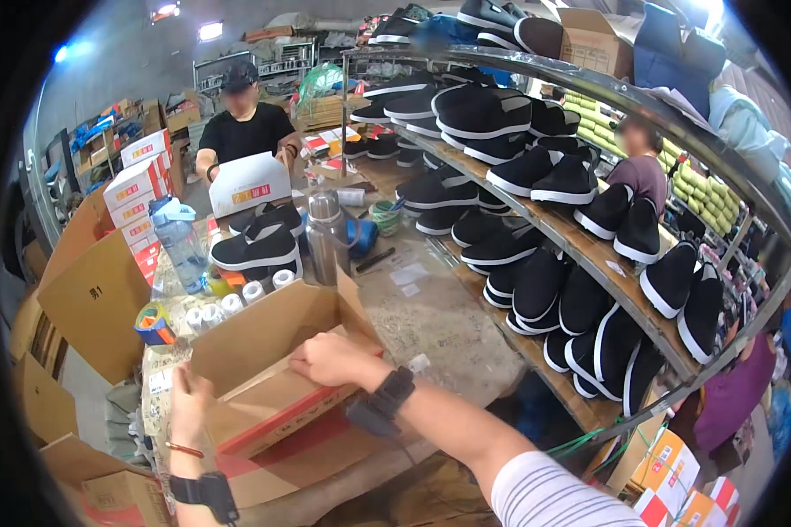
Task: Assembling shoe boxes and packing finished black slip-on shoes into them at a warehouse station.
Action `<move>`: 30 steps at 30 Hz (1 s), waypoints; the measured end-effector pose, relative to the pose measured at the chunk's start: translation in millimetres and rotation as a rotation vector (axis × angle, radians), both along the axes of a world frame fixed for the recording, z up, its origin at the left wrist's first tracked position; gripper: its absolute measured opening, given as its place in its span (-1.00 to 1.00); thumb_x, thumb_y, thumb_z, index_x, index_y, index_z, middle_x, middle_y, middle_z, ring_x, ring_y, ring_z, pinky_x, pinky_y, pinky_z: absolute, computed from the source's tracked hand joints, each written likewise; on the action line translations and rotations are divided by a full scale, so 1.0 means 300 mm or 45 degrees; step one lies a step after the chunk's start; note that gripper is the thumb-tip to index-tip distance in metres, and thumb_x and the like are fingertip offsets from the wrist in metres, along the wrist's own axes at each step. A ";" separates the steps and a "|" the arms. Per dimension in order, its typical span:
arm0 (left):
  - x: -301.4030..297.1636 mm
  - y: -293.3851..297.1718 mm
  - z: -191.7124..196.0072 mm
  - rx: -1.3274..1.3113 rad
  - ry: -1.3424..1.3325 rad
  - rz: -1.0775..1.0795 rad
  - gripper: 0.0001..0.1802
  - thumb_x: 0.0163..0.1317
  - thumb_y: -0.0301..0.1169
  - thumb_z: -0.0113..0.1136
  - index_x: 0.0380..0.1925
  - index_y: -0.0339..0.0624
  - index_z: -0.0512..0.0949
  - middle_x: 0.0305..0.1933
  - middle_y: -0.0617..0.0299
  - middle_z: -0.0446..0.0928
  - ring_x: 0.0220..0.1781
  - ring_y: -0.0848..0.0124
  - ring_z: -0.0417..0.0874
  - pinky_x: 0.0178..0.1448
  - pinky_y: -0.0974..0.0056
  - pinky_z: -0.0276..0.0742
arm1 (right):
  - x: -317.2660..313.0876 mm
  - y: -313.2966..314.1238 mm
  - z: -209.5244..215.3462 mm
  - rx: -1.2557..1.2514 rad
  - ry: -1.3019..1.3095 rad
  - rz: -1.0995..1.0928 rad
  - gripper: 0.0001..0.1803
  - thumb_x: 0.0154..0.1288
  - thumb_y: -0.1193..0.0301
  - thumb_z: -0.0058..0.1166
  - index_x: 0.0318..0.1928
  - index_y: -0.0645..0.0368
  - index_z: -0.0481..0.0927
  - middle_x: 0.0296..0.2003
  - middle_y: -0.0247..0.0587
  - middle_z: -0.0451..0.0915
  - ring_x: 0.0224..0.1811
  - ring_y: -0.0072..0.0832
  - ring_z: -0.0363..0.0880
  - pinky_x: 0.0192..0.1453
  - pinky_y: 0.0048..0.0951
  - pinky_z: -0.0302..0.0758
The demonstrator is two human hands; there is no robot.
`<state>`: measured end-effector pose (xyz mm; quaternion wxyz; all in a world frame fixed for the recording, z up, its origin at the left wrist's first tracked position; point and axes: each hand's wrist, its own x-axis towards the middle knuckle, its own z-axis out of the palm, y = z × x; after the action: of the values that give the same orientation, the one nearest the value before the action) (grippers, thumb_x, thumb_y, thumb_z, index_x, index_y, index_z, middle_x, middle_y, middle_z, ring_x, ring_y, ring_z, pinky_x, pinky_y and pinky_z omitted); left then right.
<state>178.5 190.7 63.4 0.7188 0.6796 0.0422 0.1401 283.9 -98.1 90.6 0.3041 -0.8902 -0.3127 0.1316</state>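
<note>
Box (pixel 259 329) gapes, brown and red-edged, right grip (pixel 336 358) clasping it, left grip (pixel 191 402) unclear.

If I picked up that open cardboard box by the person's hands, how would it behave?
The cardboard box is probably light for its size, since mostly bare cardboard shows inside. Its upright walls suggest it would roughly hold its shape, though the unfastened flaps may flop about. Flat-sided and broad, it seems likelier to slide than roll.
</note>
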 end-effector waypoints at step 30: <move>-0.132 -0.363 0.039 1.863 0.151 0.220 -0.40 0.14 -0.18 0.26 0.21 -0.04 0.44 0.29 -0.06 0.34 0.32 0.01 0.35 0.46 -0.29 -0.05 | 0.191 -0.864 0.055 -0.462 -1.158 -0.520 -0.60 0.06 0.09 0.26 -0.13 0.02 0.69 -0.07 0.05 0.56 -0.04 -0.10 0.55 0.04 -0.03 0.45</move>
<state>139.1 81.7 75.0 0.0649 0.9859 0.0300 0.1516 341.1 -357.2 106.9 -0.0017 -0.9385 -0.2053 -0.2776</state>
